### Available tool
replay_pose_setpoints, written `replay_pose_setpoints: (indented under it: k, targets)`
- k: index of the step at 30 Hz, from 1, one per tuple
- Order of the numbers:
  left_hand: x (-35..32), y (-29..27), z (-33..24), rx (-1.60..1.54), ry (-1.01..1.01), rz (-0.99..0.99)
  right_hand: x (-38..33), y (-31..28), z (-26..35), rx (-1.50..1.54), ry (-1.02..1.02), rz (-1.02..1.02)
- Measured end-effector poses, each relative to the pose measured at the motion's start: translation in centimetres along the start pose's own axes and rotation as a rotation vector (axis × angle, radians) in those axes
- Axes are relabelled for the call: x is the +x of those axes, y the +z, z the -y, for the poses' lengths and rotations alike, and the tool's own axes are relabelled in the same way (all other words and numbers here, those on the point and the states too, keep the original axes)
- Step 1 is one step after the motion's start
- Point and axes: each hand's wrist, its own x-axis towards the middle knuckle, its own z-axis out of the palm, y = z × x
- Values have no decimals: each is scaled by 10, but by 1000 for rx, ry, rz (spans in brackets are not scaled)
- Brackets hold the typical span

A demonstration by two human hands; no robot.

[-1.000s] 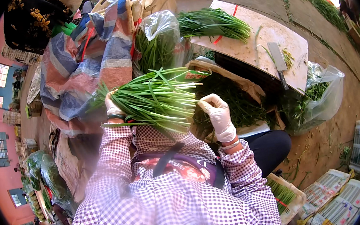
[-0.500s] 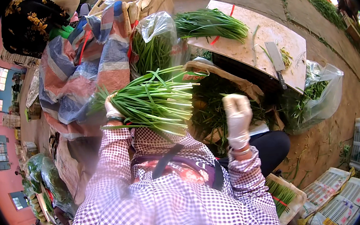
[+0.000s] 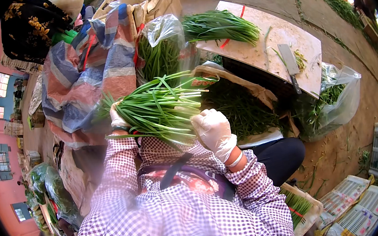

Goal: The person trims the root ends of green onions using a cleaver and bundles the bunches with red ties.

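A loose bunch of garlic chives [image 3: 160,103] lies across my lap area, green leaf tips to the left and pale stem ends to the right. My left hand [image 3: 118,118], in a thin whitish glove, is closed around the leafy side. My right hand [image 3: 214,131], gloved the same way, has its fingers curled together right beside the pale ends; whatever they pinch, if anything, is hidden. In front of me a low board [image 3: 281,30] carries a bundle of chives [image 3: 222,27] with a red tie and a cleaver [image 3: 289,61] with a dark handle.
Below the board, an open sack [image 3: 238,108] holds loose green trimmings. Clear plastic bags with greens stand at the right [image 3: 339,102] and far middle [image 3: 161,51]. A striped woven sheet [image 3: 89,87] lies at left. Crates [image 3: 350,207] sit at lower right.
My right hand has moved left and slightly down, from over the trimmings to the pale stem ends. My left hand still holds the chives in about the same place.
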Motion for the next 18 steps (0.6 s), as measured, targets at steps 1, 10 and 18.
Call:
replay_pose_setpoints:
  k: [1, 10, 18]
  targets:
    - [-1, 1, 0, -4, -3, -14, -2, 1, -1, -32, -17, 28]
    - [6, -5, -2, -44, -61, 22, -13, -43, -49, -325, 41, 97]
    - [1, 0, 2, 40, -22, -93, -33, -83, -96, -428, 375, -70]
